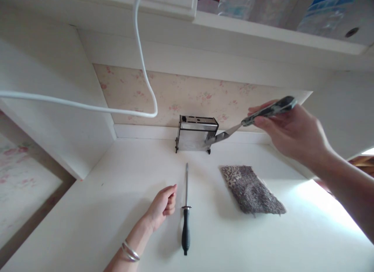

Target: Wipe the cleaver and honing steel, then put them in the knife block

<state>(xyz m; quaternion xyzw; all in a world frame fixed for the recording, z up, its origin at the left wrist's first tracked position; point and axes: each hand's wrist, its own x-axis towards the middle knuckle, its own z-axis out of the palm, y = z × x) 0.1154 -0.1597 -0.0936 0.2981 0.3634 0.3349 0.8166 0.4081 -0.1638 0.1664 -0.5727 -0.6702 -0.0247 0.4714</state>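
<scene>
My right hand point(300, 135) is closed round the dark mottled handle of a knife point(230, 131), raised above the white counter. The knife's blade slants down to the left, and its tip overlaps the front of a slim silver metal box point(193, 139) with black edges and small feet; I cannot tell whether they touch. My left hand point(163, 204) is curled into a fist above the counter, with nothing visible in it. Just right of that fist lies a sharpening steel point(186, 229), its black handle towards me and its rod pointing at the box.
A folded grey-brown cloth point(254, 192) lies on the counter point(134, 170) at right. White cable point(146, 77) hangs across the upper left. Overhead, a shelf point(277, 34) holds plastic-wrapped things. Floral wallpaper point(163, 92) covers the back wall, with white panels on both sides.
</scene>
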